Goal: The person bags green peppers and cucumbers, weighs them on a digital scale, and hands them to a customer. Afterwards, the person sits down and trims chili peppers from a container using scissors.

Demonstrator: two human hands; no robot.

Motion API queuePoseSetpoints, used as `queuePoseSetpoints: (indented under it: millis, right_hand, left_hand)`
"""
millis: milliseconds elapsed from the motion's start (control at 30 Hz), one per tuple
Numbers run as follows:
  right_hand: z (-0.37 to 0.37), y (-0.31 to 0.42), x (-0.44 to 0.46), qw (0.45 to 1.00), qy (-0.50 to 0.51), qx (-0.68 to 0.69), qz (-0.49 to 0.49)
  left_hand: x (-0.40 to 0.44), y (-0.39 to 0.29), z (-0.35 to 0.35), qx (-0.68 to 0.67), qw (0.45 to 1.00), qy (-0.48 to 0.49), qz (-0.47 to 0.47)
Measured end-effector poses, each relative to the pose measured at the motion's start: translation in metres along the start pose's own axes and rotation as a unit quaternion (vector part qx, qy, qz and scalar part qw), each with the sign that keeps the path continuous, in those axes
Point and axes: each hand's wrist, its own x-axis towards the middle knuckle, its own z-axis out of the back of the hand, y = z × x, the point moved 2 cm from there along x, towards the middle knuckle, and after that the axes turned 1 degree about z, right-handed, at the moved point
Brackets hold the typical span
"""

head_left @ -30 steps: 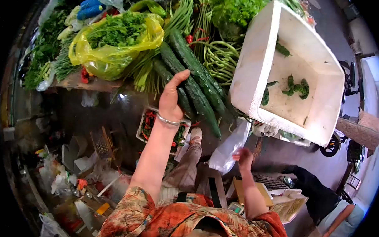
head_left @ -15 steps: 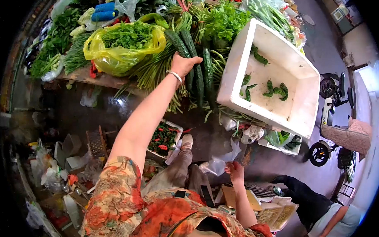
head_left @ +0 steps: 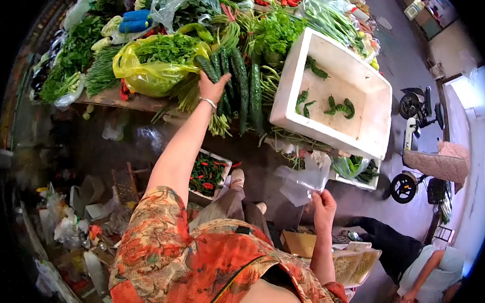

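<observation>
Several long dark-green cucumbers (head_left: 239, 87) lie side by side at the front edge of the vegetable stall. My left hand (head_left: 212, 87), with a pale bangle at its wrist, is closed around one cucumber (head_left: 207, 68) at the left of the group; its lower end is hidden by the hand. Just left of that hand is a yellow plastic bag (head_left: 149, 76) of leafy greens. My right hand (head_left: 324, 203), lower down, pinches the edge of a clear plastic bag (head_left: 300, 183), which hangs apart from the stall and looks empty.
A white foam box (head_left: 278, 118) with several green peppers sits tilted right of the cucumbers. Below the stall stands a crate of dark and red peppers (head_left: 207, 177). Plastic litter (head_left: 71, 225) lies lower left. Another person (head_left: 430, 273) is at lower right, near a scooter (head_left: 411, 136).
My left hand has shifted left along the cucumbers, and one cucumber now lies farther left under it. My right hand has risen and moved right, with the clear bag spread wider.
</observation>
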Motion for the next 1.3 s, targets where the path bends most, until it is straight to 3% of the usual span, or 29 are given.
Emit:
queuePoseSetpoints:
  millis: [33, 67, 167, 233, 267, 300, 367, 433, 500, 567, 633, 767, 800, 833, 900, 933, 967, 1000, 1033, 1067, 1100, 1200, 1300]
  right_hand:
    - [0.002, 0.015, -0.003, 1.000, -0.004, -0.013, 0.020]
    - [0.005, 0.020, -0.005, 0.999, -0.024, -0.006, 0.038]
    - [0.006, 0.047, -0.017, 0.996, -0.027, 0.014, 0.085]
    - [0.010, 0.056, -0.026, 0.996, -0.039, 0.013, 0.084]
    - [0.012, 0.060, -0.030, 0.992, -0.049, -0.003, 0.116]
    - [0.015, 0.063, -0.034, 0.987, -0.058, -0.021, 0.147]
    - [0.018, 0.070, -0.042, 0.969, -0.054, -0.034, 0.239]
    - [0.014, 0.084, -0.059, 0.961, -0.061, -0.023, 0.269]
    - [0.010, 0.087, -0.077, 0.946, -0.071, -0.089, 0.305]
    - [0.007, 0.078, -0.088, 0.922, -0.058, -0.133, 0.360]
    - [0.003, 0.077, -0.102, 0.934, -0.057, -0.151, 0.317]
    - [0.016, 0.042, -0.120, 0.912, -0.047, -0.273, 0.304]
    - [0.021, 0.033, -0.125, 0.932, 0.006, -0.266, 0.245]
    - [0.028, 0.029, -0.131, 0.933, -0.003, -0.263, 0.246]
    - [0.040, 0.021, -0.141, 0.983, 0.101, -0.113, 0.106]
    - [0.051, 0.023, -0.146, 0.985, 0.108, -0.111, 0.071]
    - [0.062, 0.019, -0.147, 0.986, 0.067, -0.117, 0.102]
    - [0.074, 0.022, -0.148, 0.989, 0.018, -0.101, 0.106]
    - [0.085, 0.029, -0.149, 0.990, -0.029, -0.084, 0.108]
    - [0.092, 0.033, -0.148, 0.989, -0.069, -0.016, 0.127]
    - [0.099, 0.043, -0.144, 0.978, -0.087, -0.067, 0.178]
    - [0.101, 0.079, -0.126, 0.958, -0.092, -0.133, 0.236]
    - [0.083, 0.073, -0.087, 0.965, 0.068, -0.013, 0.255]
  left_hand:
    - [-0.001, 0.002, 0.003, -0.074, 0.997, 0.001, -0.027]
    - [-0.002, 0.007, 0.007, -0.035, 0.998, -0.022, -0.047]
    - [-0.010, 0.026, 0.016, -0.075, 0.991, 0.037, -0.108]
    - [-0.069, -0.017, 0.035, -0.228, 0.967, 0.106, -0.035]
    - [-0.057, 0.011, 0.029, -0.215, 0.964, 0.134, -0.076]
    - [-0.052, 0.035, 0.029, -0.005, 0.987, 0.039, -0.159]
    - [-0.125, -0.012, 0.046, 0.080, 0.962, 0.022, -0.259]
    - [-0.188, -0.030, 0.036, -0.029, 0.961, 0.249, -0.120]
    - [-0.268, -0.066, 0.028, -0.197, 0.894, 0.398, -0.054]
    - [-0.305, -0.072, 0.013, -0.269, 0.832, 0.485, 0.025]
    - [-0.335, -0.078, -0.003, -0.274, 0.789, 0.549, -0.011]
    - [-0.364, -0.088, -0.007, -0.217, 0.840, 0.484, -0.109]
    - [-0.363, -0.094, -0.004, -0.140, 0.864, 0.444, -0.194]
    - [-0.370, -0.103, 0.002, -0.071, 0.858, 0.349, -0.369]
    - [-0.382, -0.122, 0.013, 0.073, 0.791, 0.191, -0.577]
    - [-0.390, -0.131, 0.020, 0.098, 0.774, 0.175, -0.600]
    - [-0.393, -0.130, 0.021, 0.098, 0.769, 0.177, -0.606]
    - [-0.392, -0.124, 0.020, -0.042, 0.827, 0.354, -0.434]
    - [-0.393, -0.120, 0.018, -0.176, 0.817, 0.501, -0.223]
    - [-0.396, -0.124, 0.022, -0.174, 0.791, 0.538, -0.235]
    - [-0.398, -0.125, 0.023, -0.160, 0.788, 0.526, -0.275]
    - [-0.408, -0.146, 0.039, -0.112, 0.775, 0.559, -0.273]
    - [-0.408, -0.156, 0.052, -0.133, 0.752, 0.566, -0.310]
